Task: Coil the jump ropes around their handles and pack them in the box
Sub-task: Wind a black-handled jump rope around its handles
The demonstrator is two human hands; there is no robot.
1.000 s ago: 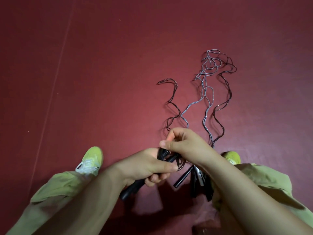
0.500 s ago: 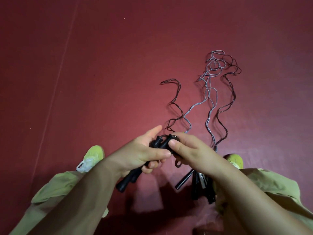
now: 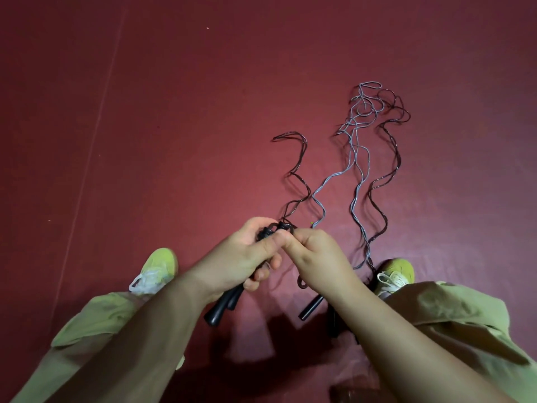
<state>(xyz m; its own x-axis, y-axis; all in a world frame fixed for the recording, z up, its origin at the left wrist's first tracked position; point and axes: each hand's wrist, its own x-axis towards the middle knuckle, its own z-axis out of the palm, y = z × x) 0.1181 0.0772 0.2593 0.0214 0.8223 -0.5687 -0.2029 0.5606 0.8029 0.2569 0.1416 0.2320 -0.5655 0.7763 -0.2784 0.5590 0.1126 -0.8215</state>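
Meanwhile left hand (image 3: pixel 238 257) grips black handles (image 3: pixel 223 303); right hand (image 3: pixel 316 254) pinches dark rope (image 3: pixel 299 181)

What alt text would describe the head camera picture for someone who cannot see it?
A person's left hand grips two black jump-rope handles while the right hand pinches their thin dark cord. More grey and dark cords snake across the red floor.

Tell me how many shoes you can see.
2. One shoe sits on the floor beside the left arm; the other shoe is on the right, at the near ends of the loose ropes.
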